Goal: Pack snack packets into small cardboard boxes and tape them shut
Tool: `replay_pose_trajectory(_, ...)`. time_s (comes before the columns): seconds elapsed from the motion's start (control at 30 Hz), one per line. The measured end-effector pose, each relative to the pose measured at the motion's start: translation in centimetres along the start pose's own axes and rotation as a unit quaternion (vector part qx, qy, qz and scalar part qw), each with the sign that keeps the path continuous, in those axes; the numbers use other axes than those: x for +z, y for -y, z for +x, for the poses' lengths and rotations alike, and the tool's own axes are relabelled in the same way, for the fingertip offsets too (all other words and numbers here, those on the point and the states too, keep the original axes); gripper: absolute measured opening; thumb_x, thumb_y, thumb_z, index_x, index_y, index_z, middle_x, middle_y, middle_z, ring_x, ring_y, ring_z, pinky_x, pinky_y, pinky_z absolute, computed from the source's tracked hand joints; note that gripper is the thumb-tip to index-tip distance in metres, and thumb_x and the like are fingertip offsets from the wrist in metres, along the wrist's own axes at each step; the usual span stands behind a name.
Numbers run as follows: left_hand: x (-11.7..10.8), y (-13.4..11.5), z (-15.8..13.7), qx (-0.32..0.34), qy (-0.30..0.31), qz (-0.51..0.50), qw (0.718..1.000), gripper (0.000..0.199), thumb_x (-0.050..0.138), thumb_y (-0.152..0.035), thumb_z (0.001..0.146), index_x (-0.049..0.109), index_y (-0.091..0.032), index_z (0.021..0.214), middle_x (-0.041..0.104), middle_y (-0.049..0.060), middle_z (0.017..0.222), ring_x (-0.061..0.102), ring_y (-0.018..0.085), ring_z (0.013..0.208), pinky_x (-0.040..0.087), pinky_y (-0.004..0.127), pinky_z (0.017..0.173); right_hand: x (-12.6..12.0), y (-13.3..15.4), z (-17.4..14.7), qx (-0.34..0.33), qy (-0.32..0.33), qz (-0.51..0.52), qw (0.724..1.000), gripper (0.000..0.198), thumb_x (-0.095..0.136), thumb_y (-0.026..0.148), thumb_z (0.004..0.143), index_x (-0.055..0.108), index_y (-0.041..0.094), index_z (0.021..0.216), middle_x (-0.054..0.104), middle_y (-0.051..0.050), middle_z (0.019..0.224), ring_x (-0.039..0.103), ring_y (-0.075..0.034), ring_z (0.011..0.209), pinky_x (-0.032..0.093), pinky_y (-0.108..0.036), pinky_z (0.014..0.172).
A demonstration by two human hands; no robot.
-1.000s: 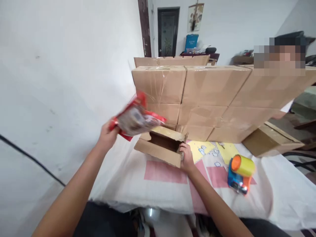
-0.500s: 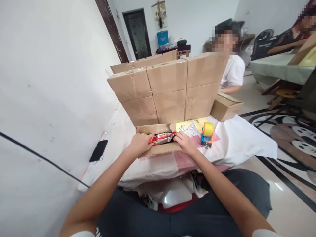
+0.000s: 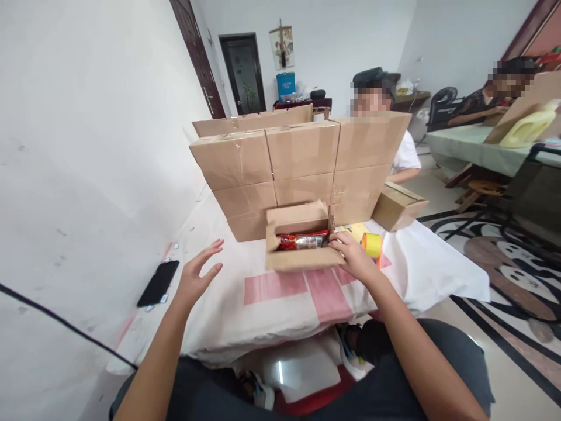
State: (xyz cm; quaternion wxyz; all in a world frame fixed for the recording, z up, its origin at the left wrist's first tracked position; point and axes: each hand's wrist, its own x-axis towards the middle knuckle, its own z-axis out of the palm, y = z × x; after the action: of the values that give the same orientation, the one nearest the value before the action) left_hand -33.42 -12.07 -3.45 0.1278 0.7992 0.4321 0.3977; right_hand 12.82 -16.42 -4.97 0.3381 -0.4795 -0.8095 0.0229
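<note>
An opened cardboard box (image 3: pixel 302 261) sits on the cloth-covered table with its flaps raised. Inside it lies a shiny red packet (image 3: pixel 302 241), partly covered by the box walls. My right hand (image 3: pixel 353 254) grips the box at its right end, fingers over the edge. To the left of the box, my left hand (image 3: pixel 200 272) is held over the cloth with fingers spread, touching nothing. Just beyond my right hand stands a tape dispenser (image 3: pixel 371 244) with a yellow roll, partly hidden by that hand.
Stacked closed cardboard boxes (image 3: pixel 302 152) form a wall behind the open box. Another box (image 3: pixel 400 206) stands at the table's right corner. A black phone (image 3: pixel 158 283) lies at the left by the wall. Across the table sits a person (image 3: pixel 407 155) in a white shirt.
My left hand has let go of the box and moved left, opening. The box has shifted to the right and its flaps stand more open, with my right hand still at its right end.
</note>
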Motion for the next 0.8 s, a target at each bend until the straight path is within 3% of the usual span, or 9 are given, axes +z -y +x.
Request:
replay_pose_trajectory(0.1,2.3,3.9,-2.3,-0.094,0.122,0.152,0.976,0.043,0.038,-0.037,0.100,0.060,-0.013,0.128,0.063,0.018,0.140,0.060,0.029,0.132,0.048,0.047,0.111,-0.3,-0.5,-0.4,0.030,0.050,-0.038,0.998,0.038,0.050,0.004,0.082,0.066,0.019,0.114,0.062,-0.014,0.130,0.057,-0.028,0.122,0.049,-0.046,0.103)
replay_pose_trajectory(0.2,4.7,5.3,-3.9,-0.112,0.237,0.183,0.948,0.037,0.055,-0.034,0.091,0.066,-0.020,0.124,0.064,0.013,0.138,0.062,0.030,0.127,0.050,0.046,0.108,-1.8,0.6,-0.3,0.086,0.113,-0.077,0.987,0.064,0.045,0.001,0.079,0.055,0.020,0.140,0.058,-0.014,0.142,0.057,-0.028,0.129,0.050,-0.048,0.106)
replay_pose_trajectory(0.33,6.3,4.7,-4.6,-0.117,0.266,0.170,0.942,0.033,0.063,-0.035,0.087,0.068,-0.021,0.116,0.061,0.015,0.137,0.056,0.035,0.131,0.049,0.050,0.105,-4.0,6.3,2.9,0.055,0.070,-0.189,0.978,0.064,0.062,0.033,0.089,0.046,0.022,0.150,0.060,-0.013,0.142,0.049,-0.037,0.135,0.047,-0.056,0.107)
replay_pose_trajectory(0.4,6.2,4.4,-4.6,-0.120,0.267,0.164,0.942,0.031,0.063,-0.034,0.087,0.067,-0.020,0.115,0.060,0.016,0.135,0.054,0.037,0.130,0.049,0.052,0.103,-2.9,10.7,6.0,0.012,0.044,-0.190,0.981,0.057,0.060,0.039,0.093,0.048,0.022,0.147,0.062,-0.013,0.138,0.054,-0.034,0.129,0.048,-0.054,0.107)
replay_pose_trajectory(0.5,5.3,4.8,-4.4,-0.120,0.258,0.145,0.948,0.029,0.062,-0.033,0.089,0.066,-0.023,0.115,0.061,0.013,0.132,0.055,0.033,0.126,0.047,0.048,0.103,3.4,16.5,12.4,-0.080,0.145,-0.144,0.976,0.043,0.053,0.036,0.098,0.056,0.022,0.138,0.061,-0.012,0.140,0.055,-0.031,0.130,0.044,-0.051,0.112)
replay_pose_trajectory(0.6,3.9,6.2,-3.7,-0.141,0.227,0.129,0.955,0.030,0.055,-0.035,0.094,0.065,-0.022,0.120,0.067,0.011,0.122,0.063,0.029,0.113,0.050,0.042,0.097,13.4,19.9,20.3,-0.118,0.261,-0.129,0.950,0.060,0.060,0.038,0.093,0.049,0.015,0.147,0.045,-0.018,0.156,0.043,-0.036,0.143,0.042,-0.051,0.114)
replay_pose_trajectory(0.7,2.9,8.0,-3.0,-0.172,0.190,0.125,0.959,0.033,0.048,-0.034,0.097,0.066,-0.019,0.120,0.070,0.012,0.116,0.068,0.028,0.100,0.052,0.040,0.087,22.2,21.1,29.5,-0.057,0.226,-0.156,0.960,0.090,0.063,0.041,0.090,0.020,0.006,0.161,0.011,-0.025,0.169,0.015,-0.041,0.156,0.033,-0.051,0.119)
replay_pose_trajectory(0.77,2.7,9.1,-2.6,-0.175,0.173,0.123,0.961,0.031,0.048,-0.033,0.097,0.068,-0.020,0.116,0.072,0.011,0.113,0.069,0.027,0.098,0.052,0.037,0.083,25.8,21.1,35.3,0.043,0.183,-0.221,0.957,0.095,0.062,0.039,0.091,0.011,0.003,0.162,0.001,-0.026,0.170,0.006,-0.042,0.158,0.029,-0.051,0.120)
replay_pose_trajectory(0.8,2.7,9.7,-2.5,-0.172,0.167,0.122,0.963,0.029,0.048,-0.032,0.097,0.069,-0.020,0.114,0.073,0.010,0.112,0.070,0.026,0.098,0.052,0.036,0.082,26.8,20.8,37.7,0.108,0.188,-0.256,0.942,0.093,0.061,0.036,0.092,0.009,0.001,0.162,0.004,-0.029,0.169,0.009,-0.042,0.157,0.028,-0.052,0.119)
